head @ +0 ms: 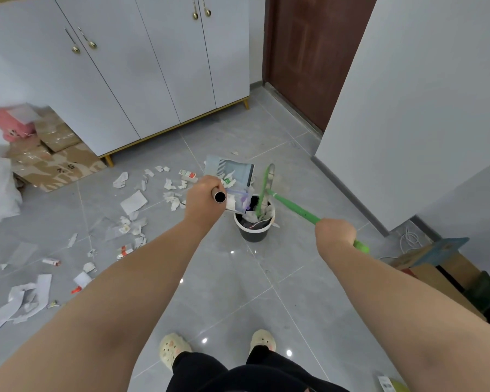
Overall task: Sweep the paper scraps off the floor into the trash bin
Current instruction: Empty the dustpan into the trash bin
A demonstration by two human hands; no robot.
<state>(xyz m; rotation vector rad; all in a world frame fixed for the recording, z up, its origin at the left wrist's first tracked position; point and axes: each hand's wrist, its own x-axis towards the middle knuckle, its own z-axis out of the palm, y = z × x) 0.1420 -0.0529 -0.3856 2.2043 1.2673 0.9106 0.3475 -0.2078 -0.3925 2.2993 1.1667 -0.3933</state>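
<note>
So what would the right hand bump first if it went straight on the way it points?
Likely the bin. The right hand points along the broom toward it, though depth is unclear.

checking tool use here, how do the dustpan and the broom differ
The dustpan is grey and tilted over the bin; the broom is bright green, its head poking into the bin. The left hand holds the dustpan's handle at its open end; the right hand holds the broom's handle short of its end. Both meet over the bin.
</note>
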